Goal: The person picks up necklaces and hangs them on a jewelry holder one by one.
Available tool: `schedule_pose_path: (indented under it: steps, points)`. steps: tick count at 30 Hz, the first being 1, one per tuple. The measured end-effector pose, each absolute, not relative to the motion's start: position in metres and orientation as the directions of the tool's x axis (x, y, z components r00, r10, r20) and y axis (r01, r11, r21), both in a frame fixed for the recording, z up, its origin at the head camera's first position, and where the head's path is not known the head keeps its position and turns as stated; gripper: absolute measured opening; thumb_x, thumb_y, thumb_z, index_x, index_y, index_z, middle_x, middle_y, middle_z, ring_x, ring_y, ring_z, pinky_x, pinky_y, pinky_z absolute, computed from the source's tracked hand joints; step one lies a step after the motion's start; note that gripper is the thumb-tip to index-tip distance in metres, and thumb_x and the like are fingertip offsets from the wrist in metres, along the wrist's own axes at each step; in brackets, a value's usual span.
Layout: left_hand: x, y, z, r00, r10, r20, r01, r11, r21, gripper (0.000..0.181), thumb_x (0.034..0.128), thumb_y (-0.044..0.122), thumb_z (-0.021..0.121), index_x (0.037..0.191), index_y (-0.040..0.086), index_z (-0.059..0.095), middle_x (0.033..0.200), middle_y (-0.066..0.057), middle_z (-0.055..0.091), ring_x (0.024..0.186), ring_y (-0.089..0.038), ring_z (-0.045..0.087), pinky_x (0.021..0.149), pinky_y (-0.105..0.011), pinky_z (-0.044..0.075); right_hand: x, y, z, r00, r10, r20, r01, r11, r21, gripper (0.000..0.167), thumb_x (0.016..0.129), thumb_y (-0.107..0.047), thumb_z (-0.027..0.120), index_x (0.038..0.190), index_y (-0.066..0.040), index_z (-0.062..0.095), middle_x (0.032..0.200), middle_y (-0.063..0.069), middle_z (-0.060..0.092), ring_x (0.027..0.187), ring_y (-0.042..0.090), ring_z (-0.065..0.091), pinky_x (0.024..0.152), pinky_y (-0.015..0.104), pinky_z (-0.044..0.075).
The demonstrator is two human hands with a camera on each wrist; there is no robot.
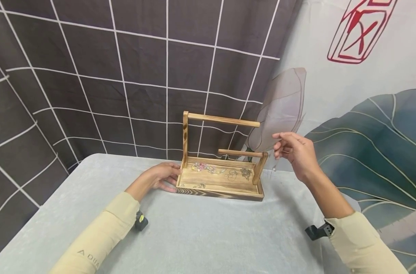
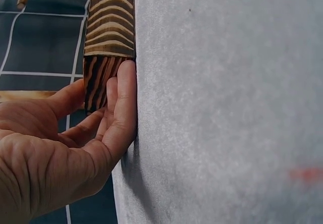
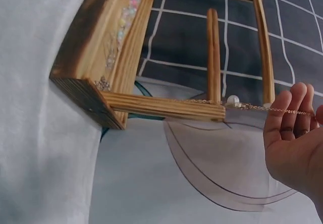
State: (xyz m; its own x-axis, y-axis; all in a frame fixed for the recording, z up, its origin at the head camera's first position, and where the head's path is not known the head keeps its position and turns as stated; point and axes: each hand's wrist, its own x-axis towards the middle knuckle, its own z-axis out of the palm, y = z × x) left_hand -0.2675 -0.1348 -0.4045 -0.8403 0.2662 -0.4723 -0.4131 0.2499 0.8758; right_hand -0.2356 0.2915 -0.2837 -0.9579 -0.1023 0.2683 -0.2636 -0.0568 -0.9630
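Note:
A wooden jewelry stand (image 1: 221, 192), a shallow tray with two raised bars, stands on the cloth-covered table. My left hand (image 1: 165, 176) holds its left end, with the thumb and fingers against the dark-grained end (image 2: 98, 80) in the left wrist view. To the right of the stand, my right hand (image 1: 295, 152) is raised near the end of the shorter bar (image 1: 242, 152). Its fingers pinch a thin gold chain necklace (image 3: 290, 111) with a white pearl (image 3: 233, 101). In the right wrist view the chain crosses the bar ends; whether it touches them I cannot tell. The thumb is mostly out of that view.
Inside the tray lie colourful beaded jewelry (image 1: 205, 167), thin chains (image 1: 246, 173) and a small piece (image 1: 201, 185) near the front wall. The taller bar (image 1: 225, 120) rises at the back left. A dark gridded curtain (image 1: 142, 102) hangs behind the pale table (image 1: 208, 236).

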Motion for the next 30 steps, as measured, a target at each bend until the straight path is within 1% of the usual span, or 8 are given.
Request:
schedule_pose_path:
  steps: [10,20,26,30]
  points:
    - [-0.266,-0.134,-0.404,-0.845,0.257,-0.469,-0.404,0.268,0.875,0.052,0.1173,0.017,0.057,0.164,-0.001,0.044,0.101,-0.008,0.069,0.086,-0.018,0.071,0.081,-0.041,0.075,-0.246,0.299,-0.279,-0.966,-0.068,0.250,-0.247,-0.049,-0.968,0.025,0.118,-0.018,0.061,0.110,-0.012,0.084,0.079,-0.003,0.078,0.067,0.012,0.070,0.063,0.025,0.066]
    - [-0.269,-0.132,-0.404,-0.844,0.240,-0.480,-0.414,0.279,0.867,0.048,0.1167,0.014,0.056,0.162,0.000,0.046,0.104,-0.011,0.066,0.087,-0.020,0.071,0.083,-0.044,0.075,-0.253,0.301,-0.273,-0.966,-0.049,0.253,-0.251,-0.036,-0.967,0.023,0.117,-0.020,0.062,0.110,-0.015,0.083,0.080,-0.003,0.079,0.065,0.011,0.070,0.062,0.024,0.065]
    - [-0.270,-0.132,-0.403,-0.839,0.228,-0.494,-0.425,0.292,0.857,0.045,0.1158,0.012,0.055,0.159,0.001,0.048,0.100,-0.011,0.065,0.083,-0.020,0.071,0.083,-0.046,0.075,-0.257,0.299,-0.270,-0.966,-0.054,0.254,-0.254,-0.001,-0.967,0.022,0.118,-0.023,0.062,0.114,-0.014,0.082,0.081,-0.004,0.079,0.067,0.010,0.070,0.063,0.024,0.065]
    - [-0.271,-0.131,-0.403,-0.840,0.226,-0.493,-0.426,0.288,0.858,0.044,0.1160,0.012,0.055,0.158,0.001,0.048,0.100,-0.011,0.065,0.083,-0.020,0.071,0.082,-0.046,0.075,-0.261,0.297,-0.266,-0.967,-0.057,0.249,-0.249,-0.017,-0.968,0.022,0.118,-0.023,0.062,0.115,-0.013,0.081,0.081,-0.005,0.079,0.067,0.010,0.070,0.063,0.024,0.065]
